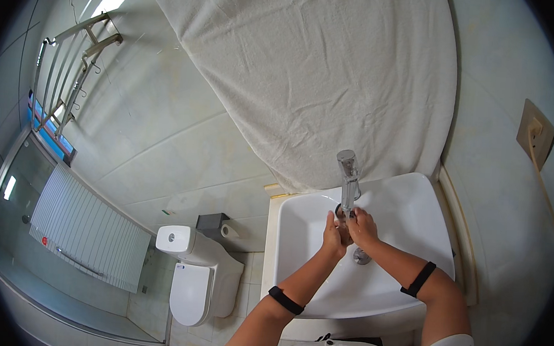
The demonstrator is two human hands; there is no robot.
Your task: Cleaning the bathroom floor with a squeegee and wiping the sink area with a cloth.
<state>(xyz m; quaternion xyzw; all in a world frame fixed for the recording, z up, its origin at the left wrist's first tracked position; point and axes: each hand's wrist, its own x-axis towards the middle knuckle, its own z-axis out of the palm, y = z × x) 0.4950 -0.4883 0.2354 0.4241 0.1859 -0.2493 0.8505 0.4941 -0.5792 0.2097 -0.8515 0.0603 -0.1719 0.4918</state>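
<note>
Both hands are close together inside a white washbasin [299,274], directly below the spout of a chrome faucet [348,182]. My left hand [335,238] is cupped, thumb side up. Against it from the right is my right hand [363,228], its fingers bent over the gap between the palms. A small dark-rimmed thing [338,210] shows at the fingertips, partly hidden by the spout and fingers; what it is and which hand touches it cannot be made out. Just below the hands sits the round metal drain fitting [361,256].
A large white cloth [320,80] hangs behind the basin. To the left stand a white toilet [191,291], a toilet paper holder [212,222] and a glass shower enclosure [88,228]. A metal towel rack [69,74] is on the wall; a socket with a plug [536,134] is at right.
</note>
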